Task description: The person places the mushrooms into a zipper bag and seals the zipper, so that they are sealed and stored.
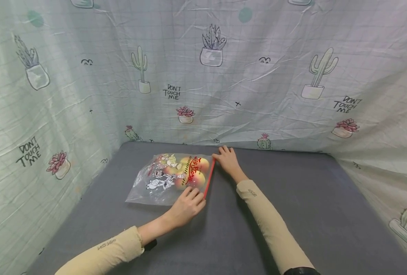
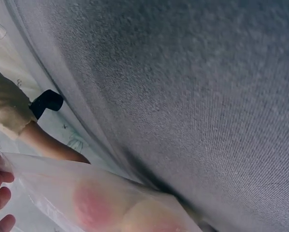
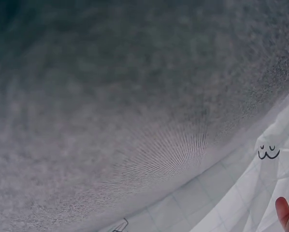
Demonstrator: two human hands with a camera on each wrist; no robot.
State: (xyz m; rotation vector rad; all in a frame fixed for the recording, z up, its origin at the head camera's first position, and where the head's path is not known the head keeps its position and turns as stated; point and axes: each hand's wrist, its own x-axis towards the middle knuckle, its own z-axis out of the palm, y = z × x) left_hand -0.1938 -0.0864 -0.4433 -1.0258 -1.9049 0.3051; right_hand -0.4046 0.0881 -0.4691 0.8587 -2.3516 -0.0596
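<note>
A clear plastic zip bag (image 1: 139,191) printed with cartoon figures and red lettering lies on the grey table, its red-edged mouth (image 1: 209,183) toward the right. Several round yellow-and-red fruits (image 1: 198,178) show through the plastic near that edge. At the near corner of the red edge, my left hand (image 1: 187,208) pinches the bag with thumb and fingers. My right hand (image 1: 228,162) holds the far corner of the same edge. In the left wrist view, the milky side of the bag (image 2: 48,174) stretches away from my fingertips (image 2: 0,198), with reddish fruit inside.
The grey table (image 1: 292,214) extends around the bag on all sides. Behind it and along both sides hangs a pale curtain (image 1: 258,84) printed with cacti and lettering. A black band (image 1: 301,271) circles the right forearm over its beige sleeve.
</note>
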